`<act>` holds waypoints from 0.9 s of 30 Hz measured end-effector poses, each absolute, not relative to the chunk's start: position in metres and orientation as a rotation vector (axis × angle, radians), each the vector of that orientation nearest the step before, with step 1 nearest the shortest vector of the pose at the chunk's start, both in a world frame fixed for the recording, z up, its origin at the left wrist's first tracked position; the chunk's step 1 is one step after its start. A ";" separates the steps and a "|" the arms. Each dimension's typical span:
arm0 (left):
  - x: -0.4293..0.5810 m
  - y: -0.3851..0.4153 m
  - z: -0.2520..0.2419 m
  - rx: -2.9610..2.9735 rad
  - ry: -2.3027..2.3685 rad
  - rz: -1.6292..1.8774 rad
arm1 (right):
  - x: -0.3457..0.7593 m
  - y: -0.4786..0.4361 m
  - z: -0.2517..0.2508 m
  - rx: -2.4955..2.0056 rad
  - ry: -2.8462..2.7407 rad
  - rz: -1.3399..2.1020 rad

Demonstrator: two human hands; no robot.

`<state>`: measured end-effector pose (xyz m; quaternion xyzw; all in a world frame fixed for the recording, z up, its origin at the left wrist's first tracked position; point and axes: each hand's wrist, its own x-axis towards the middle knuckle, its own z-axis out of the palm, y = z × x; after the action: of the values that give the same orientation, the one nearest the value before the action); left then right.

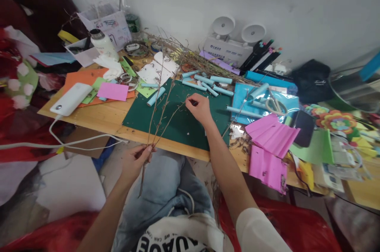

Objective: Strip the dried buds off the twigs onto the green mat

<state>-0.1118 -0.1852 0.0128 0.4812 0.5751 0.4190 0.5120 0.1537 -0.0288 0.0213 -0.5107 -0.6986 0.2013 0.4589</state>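
Observation:
My left hand [135, 161] is closed round the lower stems of a thin dry branch [160, 111], held just off the table's near edge above my lap. The branch reaches up and away over the dark green cutting mat [181, 125]. My right hand [200, 108] rests over the mat and pinches a side twig of that same branch near its tip. More dry twigs [190, 59] lie in a heap at the back of the mat. Several rolled light-blue paper tubes [204, 82] are scattered along the mat's far edge.
Pink pleated paper [271, 135] and a dark phone [303, 127] lie to the right. Scissors [274, 103] sit on blue sheets [239, 99]. A white power bank [70, 99] with a cable, orange and pink paper, and a white bottle [102, 44] are on the left.

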 end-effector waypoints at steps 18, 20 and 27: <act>-0.118 -0.193 0.009 1.145 1.376 0.989 | 0.180 -0.022 0.018 -1.372 -1.796 0.432; -0.118 -0.192 0.011 1.174 1.392 0.986 | 0.177 -0.024 0.021 -1.281 -1.779 0.507; -0.118 -0.191 0.019 1.241 1.441 0.963 | 0.170 -0.025 0.024 -1.230 -1.751 0.511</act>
<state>-0.1177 -0.1906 0.0188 0.5095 0.5917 0.3955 0.4836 0.1702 -0.0247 0.0241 -0.4983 -0.7093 0.2069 0.4536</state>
